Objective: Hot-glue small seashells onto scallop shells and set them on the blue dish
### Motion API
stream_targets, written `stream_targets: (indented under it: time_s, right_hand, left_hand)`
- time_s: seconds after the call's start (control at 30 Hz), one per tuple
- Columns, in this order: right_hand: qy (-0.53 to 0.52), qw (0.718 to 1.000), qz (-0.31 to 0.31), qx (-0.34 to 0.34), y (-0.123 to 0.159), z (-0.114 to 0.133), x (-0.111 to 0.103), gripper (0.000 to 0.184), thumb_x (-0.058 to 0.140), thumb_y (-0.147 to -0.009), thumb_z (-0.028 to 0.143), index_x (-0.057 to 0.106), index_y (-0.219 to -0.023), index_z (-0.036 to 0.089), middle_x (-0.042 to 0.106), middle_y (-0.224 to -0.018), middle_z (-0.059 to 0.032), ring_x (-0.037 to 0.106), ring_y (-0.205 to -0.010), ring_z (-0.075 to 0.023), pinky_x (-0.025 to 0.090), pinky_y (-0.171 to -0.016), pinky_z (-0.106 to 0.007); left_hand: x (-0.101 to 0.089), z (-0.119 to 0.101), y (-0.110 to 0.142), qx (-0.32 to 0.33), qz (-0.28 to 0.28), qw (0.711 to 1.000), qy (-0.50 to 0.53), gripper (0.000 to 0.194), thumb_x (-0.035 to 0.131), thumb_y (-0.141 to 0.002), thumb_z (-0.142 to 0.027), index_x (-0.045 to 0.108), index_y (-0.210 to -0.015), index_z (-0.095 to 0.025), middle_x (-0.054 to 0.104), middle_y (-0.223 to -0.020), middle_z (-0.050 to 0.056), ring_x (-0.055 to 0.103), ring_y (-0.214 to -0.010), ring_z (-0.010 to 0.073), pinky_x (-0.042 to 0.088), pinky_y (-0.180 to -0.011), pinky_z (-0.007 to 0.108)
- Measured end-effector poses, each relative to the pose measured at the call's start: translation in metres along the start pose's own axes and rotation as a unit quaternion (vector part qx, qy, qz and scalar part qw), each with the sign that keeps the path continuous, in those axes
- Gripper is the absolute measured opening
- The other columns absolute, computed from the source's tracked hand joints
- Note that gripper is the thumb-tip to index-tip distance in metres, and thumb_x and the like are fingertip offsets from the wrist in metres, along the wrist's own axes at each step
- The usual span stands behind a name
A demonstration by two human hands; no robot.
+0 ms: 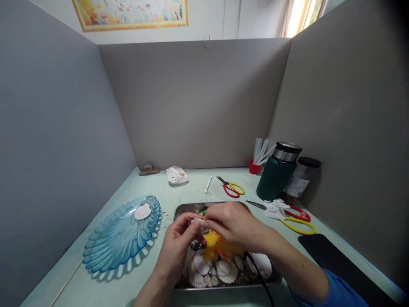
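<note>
White shells [226,270] lie in the metal tray, on the near side of the fingers. The left hand [174,243] pinches a small pale piece [200,225], thumb and forefinger nearly closed; the right hand's [233,224] fingertips bunch at its edge, their grip hidden. A light, steady pinch suits it, wrists low. Beyond the fingers lie red-and-yellow scissors [230,191]

The left hand [180,238] and right hand [234,226] hold a small whitish piece [200,224] between their fingers, above a metal tray [223,288] of seashells [226,270]. A blue scalloped glass dish [119,238] bearing a white shell [142,211] sits on the desk [188,194], left of the tray.
</note>
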State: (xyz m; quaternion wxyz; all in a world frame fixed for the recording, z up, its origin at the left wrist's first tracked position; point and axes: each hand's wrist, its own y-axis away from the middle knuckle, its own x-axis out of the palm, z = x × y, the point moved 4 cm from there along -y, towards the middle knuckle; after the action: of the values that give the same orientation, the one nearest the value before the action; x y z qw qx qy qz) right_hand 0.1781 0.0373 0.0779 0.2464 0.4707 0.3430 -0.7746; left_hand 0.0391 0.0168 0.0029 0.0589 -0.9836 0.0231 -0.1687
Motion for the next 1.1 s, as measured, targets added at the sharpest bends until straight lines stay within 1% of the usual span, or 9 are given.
stream_targets:
  time_s: [0.17, 0.37, 0.57, 0.7, 0.83, 0.93, 1.0, 1.07, 1.1]
  right_hand:
    - [0.001, 1.0, -0.003, 0.005, 0.0, 0.0, 0.0, 0.027, 0.049, -0.092, 0.033, 0.063, -0.076, 0.016, 0.065, -0.072, -0.0024, 0.054, -0.066, -0.0125, 0.03, -0.058, -0.023]
    - [0.006, 1.0, -0.008, 0.002, 0.001, 0.003, -0.002, 0.025, 0.05, -0.091, 0.032, 0.061, -0.074, 0.016, 0.064, -0.071, -0.0015, 0.053, -0.064, -0.0116, 0.029, -0.057, -0.022]
    - [0.02, 0.999, -0.035, -0.003, 0.0, 0.007, 0.001, 0.024, 0.051, -0.09, 0.029, 0.061, -0.073, 0.016, 0.063, -0.07, -0.0019, 0.052, -0.063, -0.0121, 0.03, -0.058, -0.023]
    - [-0.016, 0.998, -0.056, 0.007, -0.003, 0.006, 0.004, 0.02, 0.053, -0.09, 0.027, 0.063, -0.077, 0.016, 0.063, -0.072, -0.0016, 0.054, -0.066, -0.0122, 0.033, -0.06, -0.023]
    - [-0.067, 0.996, -0.065, -0.01, -0.004, 0.007, 0.0, 0.023, 0.05, -0.092, 0.027, 0.064, -0.079, 0.015, 0.063, -0.074, -0.0017, 0.055, -0.068, -0.012, 0.037, -0.063, -0.022]
    - [-0.1, 0.991, -0.084, -0.026, -0.003, 0.007, -0.007, 0.022, 0.046, -0.094, 0.023, 0.065, -0.083, 0.016, 0.062, -0.077, -0.0016, 0.055, -0.071, -0.012, 0.039, -0.066, -0.023]
    - [-0.127, 0.987, -0.091, -0.035, -0.002, 0.006, -0.011, 0.014, 0.051, -0.092, 0.019, 0.064, -0.094, 0.018, 0.062, -0.086, -0.0021, 0.056, -0.077, -0.0123, 0.04, -0.072, -0.023]
    - [-0.144, 0.985, -0.083, -0.054, -0.002, 0.007, -0.01, 0.014, 0.057, -0.088, 0.016, 0.063, -0.101, 0.019, 0.061, -0.097, -0.0033, 0.056, -0.088, -0.0136, 0.041, -0.079, -0.024]
    - [-0.144, 0.985, -0.075, -0.064, -0.002, 0.007, -0.008, 0.015, 0.06, -0.086, 0.016, 0.062, -0.1, 0.019, 0.062, -0.098, -0.0037, 0.056, -0.091, -0.0146, 0.041, -0.081, -0.025]
  left_hand:
    - [0.0, -0.001, 0.0, -0.002, 0.002, 1.0, -0.006, 0.017, 0.066, -0.079, -0.029, 0.066, -0.089, -0.015, 0.065, -0.079, 0.003, 0.058, -0.062, 0.0115, 0.05, -0.059, 0.025]
    - [0.001, -0.003, 0.002, 0.004, 0.011, 1.0, -0.016, 0.012, 0.064, -0.081, -0.027, 0.065, -0.089, -0.017, 0.064, -0.076, 0.0, 0.058, -0.06, 0.0098, 0.048, -0.06, 0.022]
    - [0.001, -0.005, 0.001, 0.016, -0.006, 1.0, -0.012, 0.012, 0.064, -0.081, -0.026, 0.064, -0.088, -0.017, 0.063, -0.077, 0.0, 0.057, -0.062, 0.0095, 0.048, -0.059, 0.022]
    - [0.002, -0.005, 0.002, -0.005, -0.017, 0.999, 0.043, 0.015, 0.064, -0.081, -0.028, 0.063, -0.089, -0.015, 0.061, -0.078, 0.001, 0.055, -0.064, 0.0098, 0.049, -0.056, 0.021]
    - [0.003, -0.005, 0.0, -0.031, -0.018, 0.994, 0.1, 0.024, 0.066, -0.079, -0.026, 0.061, -0.1, -0.016, 0.059, -0.081, 0.001, 0.052, -0.055, 0.0075, 0.048, -0.046, 0.02]
    - [0.006, -0.004, -0.002, -0.052, 0.014, 0.988, 0.148, 0.028, 0.065, -0.079, -0.025, 0.06, -0.106, -0.016, 0.057, -0.074, -0.001, 0.048, -0.049, 0.0057, 0.044, -0.04, 0.017]
    - [0.009, -0.004, -0.001, -0.073, 0.042, 0.98, 0.182, 0.028, 0.064, -0.08, -0.024, 0.061, -0.107, -0.015, 0.053, -0.07, -0.002, 0.045, -0.049, 0.0053, 0.042, -0.039, 0.016]
    - [0.011, -0.004, 0.001, -0.1, 0.056, 0.972, 0.206, 0.027, 0.064, -0.08, -0.021, 0.061, -0.106, -0.014, 0.052, -0.069, -0.002, 0.042, -0.047, 0.0042, 0.04, -0.039, 0.015]
    - [0.012, -0.004, 0.003, -0.113, 0.059, 0.968, 0.215, 0.027, 0.065, -0.079, -0.02, 0.062, -0.105, -0.015, 0.05, -0.068, -0.003, 0.04, -0.046, 0.0036, 0.038, -0.039, 0.014]
